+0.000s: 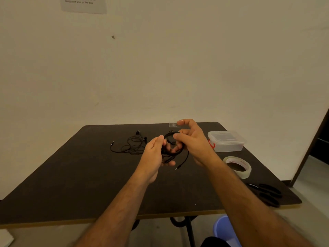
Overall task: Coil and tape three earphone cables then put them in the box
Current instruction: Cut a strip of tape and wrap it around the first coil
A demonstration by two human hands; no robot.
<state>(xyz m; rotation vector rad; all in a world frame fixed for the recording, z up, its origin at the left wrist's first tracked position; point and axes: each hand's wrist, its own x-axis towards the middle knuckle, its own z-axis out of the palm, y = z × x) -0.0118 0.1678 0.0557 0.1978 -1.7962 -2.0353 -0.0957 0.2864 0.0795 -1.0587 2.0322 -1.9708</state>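
Our left hand (154,152) and right hand (193,141) both grip a coiled cable (173,152) above the counter (71,175); tape strip (172,124) on right forefinger; loose cable (131,144) lies left, box (227,141) right.

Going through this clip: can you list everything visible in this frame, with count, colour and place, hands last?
coiled earphone cable: one, black, held above the table centre, plug end dangling.
loose earphone cable: one tangle, black, on the table left of the hands.
piece of tape: one, clear, stuck to the right index fingertip.
box: one, clear plastic with a red latch, lid on, table's right side.
tape roll: one, clear, nearer than the box.
scissors: one, black, near right table corner.
table: one, dark brown.
paper sheet: one, white, on the wall.
stool: one, blue, under the table.
left hand: grips the coil.
right hand: holds the coil.
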